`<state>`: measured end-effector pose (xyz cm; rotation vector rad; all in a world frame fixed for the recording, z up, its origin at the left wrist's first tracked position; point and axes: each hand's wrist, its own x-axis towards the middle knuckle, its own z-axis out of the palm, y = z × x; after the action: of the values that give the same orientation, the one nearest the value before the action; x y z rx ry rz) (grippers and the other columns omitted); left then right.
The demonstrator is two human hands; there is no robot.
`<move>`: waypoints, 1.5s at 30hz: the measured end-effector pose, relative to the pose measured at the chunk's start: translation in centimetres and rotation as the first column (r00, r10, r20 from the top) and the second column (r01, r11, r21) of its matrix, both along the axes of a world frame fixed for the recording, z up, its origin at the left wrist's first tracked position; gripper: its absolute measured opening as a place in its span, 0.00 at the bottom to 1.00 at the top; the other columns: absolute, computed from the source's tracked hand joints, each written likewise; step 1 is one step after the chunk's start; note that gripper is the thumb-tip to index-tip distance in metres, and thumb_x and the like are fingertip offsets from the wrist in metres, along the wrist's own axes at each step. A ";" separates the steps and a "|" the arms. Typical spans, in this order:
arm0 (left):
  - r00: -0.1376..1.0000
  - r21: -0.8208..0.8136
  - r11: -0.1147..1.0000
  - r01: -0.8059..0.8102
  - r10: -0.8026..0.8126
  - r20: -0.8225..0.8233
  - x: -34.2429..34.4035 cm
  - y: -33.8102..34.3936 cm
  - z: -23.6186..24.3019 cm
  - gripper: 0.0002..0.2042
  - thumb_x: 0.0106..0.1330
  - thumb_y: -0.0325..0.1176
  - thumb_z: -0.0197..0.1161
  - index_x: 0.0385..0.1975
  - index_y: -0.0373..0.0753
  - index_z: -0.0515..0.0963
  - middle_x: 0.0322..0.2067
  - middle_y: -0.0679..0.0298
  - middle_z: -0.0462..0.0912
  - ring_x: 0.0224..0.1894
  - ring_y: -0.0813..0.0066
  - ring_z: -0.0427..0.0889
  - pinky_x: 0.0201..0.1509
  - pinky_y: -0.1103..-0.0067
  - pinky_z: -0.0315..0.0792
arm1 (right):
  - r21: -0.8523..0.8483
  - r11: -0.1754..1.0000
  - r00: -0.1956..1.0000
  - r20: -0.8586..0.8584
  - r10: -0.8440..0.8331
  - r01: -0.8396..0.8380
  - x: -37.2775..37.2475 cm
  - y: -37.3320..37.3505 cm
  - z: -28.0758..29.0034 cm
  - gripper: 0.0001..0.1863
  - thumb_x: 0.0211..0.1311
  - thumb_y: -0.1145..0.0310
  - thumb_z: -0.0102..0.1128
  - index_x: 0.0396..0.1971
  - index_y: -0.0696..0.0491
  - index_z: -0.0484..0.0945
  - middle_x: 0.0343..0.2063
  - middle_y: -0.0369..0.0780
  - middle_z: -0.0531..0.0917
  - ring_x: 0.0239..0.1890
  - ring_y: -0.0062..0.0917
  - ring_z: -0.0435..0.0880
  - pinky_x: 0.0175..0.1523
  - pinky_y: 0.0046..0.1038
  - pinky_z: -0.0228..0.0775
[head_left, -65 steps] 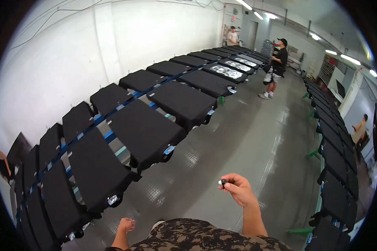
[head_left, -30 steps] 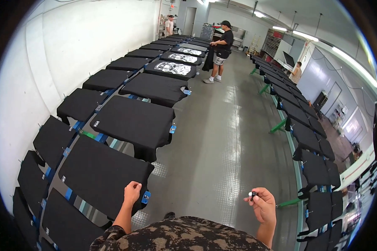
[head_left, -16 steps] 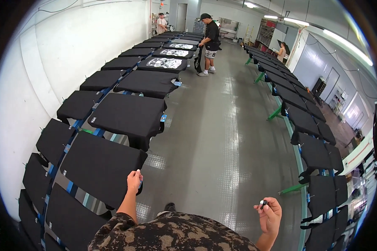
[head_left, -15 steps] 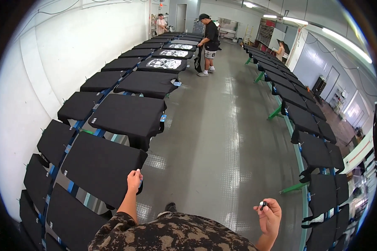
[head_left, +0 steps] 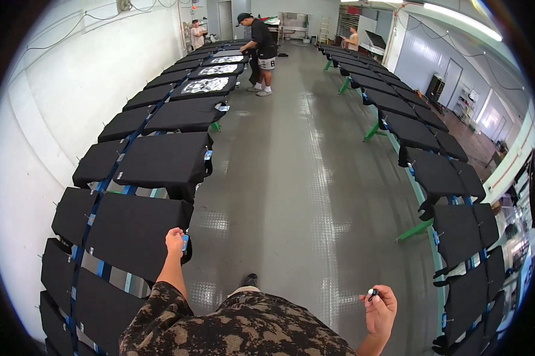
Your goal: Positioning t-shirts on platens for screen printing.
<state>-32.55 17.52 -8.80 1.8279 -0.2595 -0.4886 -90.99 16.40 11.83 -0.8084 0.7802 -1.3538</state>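
My left hand is closed at the right-hand edge of a black T-shirt spread flat over a board. Whatever its fingers pinch, if anything, is hidden. A blue piece at the board's corner shows right beside them. Away from the boards, over the aisle, my right hand pinches a small black and white object between thumb and fingers; its kind is too small to tell. Farther along the row, another black T-shirt lies smooth on its board with its hem hanging down.
Long rows of boards with black shirts line both sides of the grey floor. Some shirts farther off carry white prints. A co-worker in black stands beside the left row. Green legs jut into the aisle from the right table.
The view has shifted, and the co-worker and far boards sit more to the left. My left hand stays by the same shirt's edge. My right hand keeps the small object.
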 end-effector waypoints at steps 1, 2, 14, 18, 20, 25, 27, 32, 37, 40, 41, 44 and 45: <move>0.999 0.018 1.000 0.007 -0.008 0.034 0.3 -0.1 -0.3 0.13 0.61 0.19 0.42 0.42 0.31 0.72 0.36 0.58 0.78 0.37 0.73 0.78 0.43 0.80 0.72 | -0.006 1.000 1.000 -0.001 -0.014 0.014 -0.3 0.3 -0.2 0.10 0.53 0.82 0.52 0.37 0.61 0.73 0.25 0.39 0.77 0.24 0.21 0.74 0.45 0.34 0.71; 0.999 0.018 1.000 0.014 -0.015 0.039 0.3 0.1 -0.3 0.13 0.61 0.19 0.42 0.42 0.31 0.72 0.36 0.58 0.78 0.37 0.73 0.78 0.43 0.80 0.72 | -0.013 1.000 1.000 -0.001 -0.027 0.027 -0.5 0.5 -0.3 0.10 0.53 0.82 0.52 0.37 0.61 0.73 0.25 0.39 0.77 0.24 0.21 0.74 0.45 0.34 0.71; 0.996 -0.044 0.996 0.080 -0.079 0.039 1.2 0.9 -0.5 0.13 0.55 0.15 0.45 0.38 0.29 0.73 0.35 0.56 0.79 0.38 0.71 0.79 0.44 0.79 0.72 | 0.002 1.000 1.000 0.018 -0.016 0.016 0.7 1.5 -1.3 0.11 0.54 0.79 0.54 0.38 0.59 0.72 0.26 0.38 0.78 0.27 0.21 0.77 0.44 0.33 0.72; 0.925 0.265 0.960 0.085 -0.175 0.338 0.2 1.6 1.0 0.07 0.56 0.22 0.54 0.33 0.34 0.77 0.29 0.57 0.81 0.34 0.69 0.80 0.41 0.78 0.72 | -0.015 1.000 1.000 0.006 -0.015 0.015 1.0 1.4 -1.1 0.10 0.54 0.79 0.54 0.38 0.60 0.72 0.26 0.39 0.78 0.27 0.21 0.77 0.44 0.33 0.72; 0.883 0.351 0.936 0.029 -0.189 0.431 -0.2 1.8 1.2 0.06 0.55 0.25 0.56 0.31 0.36 0.78 0.28 0.57 0.81 0.34 0.67 0.81 0.40 0.76 0.72 | -0.021 0.999 0.999 0.020 -0.043 0.044 1.0 1.5 -1.0 0.11 0.53 0.81 0.53 0.37 0.60 0.73 0.25 0.39 0.77 0.25 0.20 0.75 0.45 0.35 0.71; 0.864 0.441 0.897 0.014 -0.233 0.447 -1.0 2.6 1.6 0.08 0.56 0.34 0.59 0.31 0.36 0.79 0.29 0.53 0.81 0.36 0.57 0.80 0.41 0.71 0.71 | 0.005 0.999 0.999 -0.011 -0.036 0.036 1.1 1.7 -1.0 0.11 0.52 0.81 0.53 0.37 0.60 0.73 0.25 0.39 0.77 0.24 0.21 0.74 0.45 0.34 0.71; 0.866 0.444 0.896 0.005 -0.226 0.447 -1.2 2.5 1.7 0.09 0.57 0.34 0.58 0.31 0.36 0.79 0.29 0.52 0.80 0.36 0.56 0.79 0.41 0.70 0.71 | 0.016 0.999 0.999 -0.017 -0.031 0.031 1.2 1.6 -0.9 0.11 0.52 0.81 0.53 0.37 0.60 0.73 0.25 0.39 0.77 0.24 0.21 0.74 0.45 0.34 0.71; 0.876 0.451 0.892 -0.029 -0.194 0.442 -0.1 2.5 0.0 0.09 0.58 0.33 0.57 0.30 0.35 0.78 0.28 0.53 0.81 0.33 0.58 0.80 0.38 0.71 0.72 | 0.030 1.000 1.000 -0.008 0.009 -0.009 1.6 1.1 -0.7 0.10 0.52 0.81 0.54 0.37 0.60 0.73 0.25 0.39 0.77 0.24 0.21 0.74 0.45 0.34 0.71; 0.924 0.422 0.906 -0.005 -0.157 0.348 -1.3 1.8 0.9 0.07 0.59 0.32 0.56 0.29 0.35 0.77 0.26 0.53 0.80 0.30 0.58 0.81 0.36 0.70 0.72 | 0.014 0.999 0.999 -0.018 0.040 -0.040 1.5 0.7 -1.2 0.10 0.53 0.80 0.53 0.38 0.60 0.72 0.26 0.38 0.77 0.25 0.21 0.77 0.43 0.32 0.72; 0.941 0.382 0.924 0.000 -0.129 0.312 -1.9 1.8 1.9 0.07 0.60 0.31 0.55 0.28 0.34 0.76 0.24 0.54 0.80 0.25 0.62 0.81 0.33 0.72 0.73 | 0.023 0.999 0.999 -0.008 0.049 -0.049 1.5 0.4 -1.4 0.10 0.53 0.80 0.53 0.38 0.60 0.72 0.26 0.38 0.77 0.25 0.21 0.76 0.43 0.32 0.72; 0.926 0.398 0.917 0.000 -0.150 0.346 -1.8 1.8 1.7 0.07 0.60 0.31 0.54 0.28 0.34 0.76 0.23 0.54 0.80 0.23 0.63 0.81 0.32 0.72 0.73 | 0.028 0.998 0.999 0.001 0.051 -0.051 1.4 0.3 -1.5 0.10 0.53 0.80 0.53 0.38 0.60 0.72 0.26 0.38 0.77 0.25 0.21 0.76 0.43 0.32 0.72; 0.921 0.422 0.906 0.003 -0.168 0.353 -1.5 1.9 1.6 0.07 0.61 0.30 0.53 0.30 0.33 0.75 0.23 0.55 0.79 0.21 0.67 0.81 0.30 0.74 0.73 | 0.028 0.998 0.999 -0.004 0.052 -0.052 1.7 0.3 -1.8 0.10 0.53 0.80 0.53 0.38 0.60 0.72 0.25 0.38 0.77 0.25 0.21 0.76 0.43 0.32 0.72; 0.928 0.433 0.902 0.009 -0.169 0.333 -1.6 1.9 1.6 0.07 0.61 0.29 0.52 0.31 0.32 0.74 0.24 0.56 0.79 0.20 0.69 0.80 0.28 0.75 0.73 | 0.027 0.998 0.998 -0.004 0.055 -0.055 1.8 0.3 -1.8 0.10 0.53 0.80 0.53 0.38 0.60 0.72 0.25 0.38 0.77 0.25 0.21 0.76 0.43 0.32 0.72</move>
<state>-34.15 19.39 -7.18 2.3447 -0.5262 -0.2763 -89.18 16.68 10.00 -0.8066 0.7730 -1.2901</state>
